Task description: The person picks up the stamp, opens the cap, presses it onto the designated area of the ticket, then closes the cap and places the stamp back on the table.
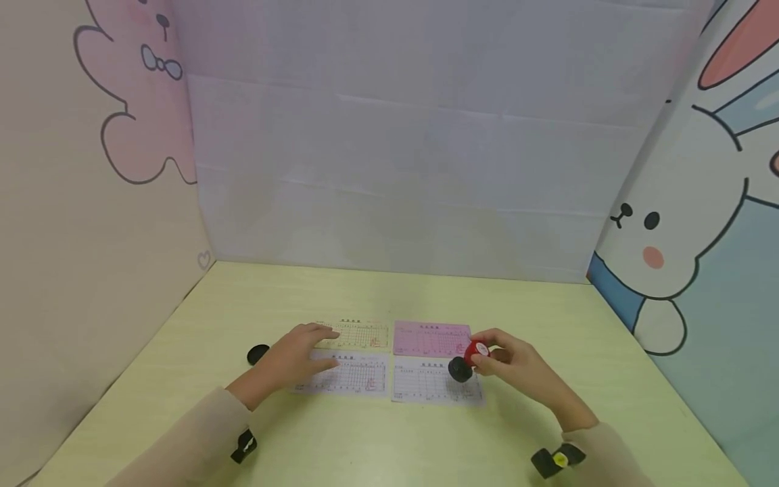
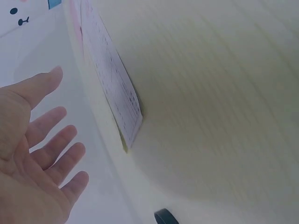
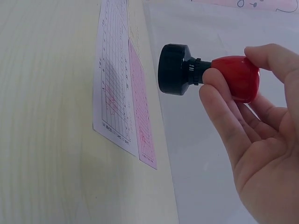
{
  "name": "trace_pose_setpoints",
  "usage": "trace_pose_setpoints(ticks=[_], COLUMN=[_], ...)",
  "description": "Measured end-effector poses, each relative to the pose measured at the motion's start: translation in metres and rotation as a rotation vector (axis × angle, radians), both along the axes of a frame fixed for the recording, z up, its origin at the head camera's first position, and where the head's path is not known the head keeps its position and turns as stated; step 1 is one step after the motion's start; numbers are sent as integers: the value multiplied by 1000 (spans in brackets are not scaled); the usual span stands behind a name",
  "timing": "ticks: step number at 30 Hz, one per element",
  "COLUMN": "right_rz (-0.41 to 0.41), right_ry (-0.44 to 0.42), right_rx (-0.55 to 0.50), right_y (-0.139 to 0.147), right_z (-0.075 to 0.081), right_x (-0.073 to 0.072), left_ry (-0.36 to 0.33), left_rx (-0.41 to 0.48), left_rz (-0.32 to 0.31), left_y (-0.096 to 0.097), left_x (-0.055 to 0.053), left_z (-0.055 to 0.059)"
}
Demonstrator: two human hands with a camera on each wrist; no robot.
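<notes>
My right hand (image 1: 511, 362) grips the red handle of a self-inking stamp (image 3: 236, 77) between thumb and fingers, its wide black head pointing toward the tabletop above the front right white slip (image 1: 422, 385). A red stamp mark shows on that slip in the right wrist view. Behind it lies a pink slip (image 1: 426, 338), also marked in red. With fingers spread and nothing held, my left hand (image 1: 295, 358) hovers over the left edges of a yellow slip (image 1: 368, 335) and a front left white slip (image 1: 359, 377); both bear red marks.
A round black cap (image 1: 258, 354) sits on the pale wood-grain table (image 1: 389, 446), left of my left hand. A white backdrop (image 1: 402, 169) rises along the table's back edge. Walls with cartoon animals stand on both sides.
</notes>
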State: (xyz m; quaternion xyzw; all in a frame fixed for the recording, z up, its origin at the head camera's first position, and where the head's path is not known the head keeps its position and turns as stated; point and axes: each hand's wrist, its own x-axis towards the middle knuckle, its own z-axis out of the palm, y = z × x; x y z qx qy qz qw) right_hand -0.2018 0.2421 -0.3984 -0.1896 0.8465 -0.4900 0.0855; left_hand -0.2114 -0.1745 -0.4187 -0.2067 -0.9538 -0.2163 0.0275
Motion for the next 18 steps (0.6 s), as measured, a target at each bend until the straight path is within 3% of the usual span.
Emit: trace_pose_setpoints(ticks=[10,18], right_rz=[-13,-27], right_ry=[45,92], right_rx=[35,79], right_y=[-1,-1], right_z=[-2,-4], right_x=[0,0], left_ry=[-9,-30], left_rx=[36,8], left_rz=[76,114], left_y=[-43,-81], left_x=[6,6], left_z=[6,-4])
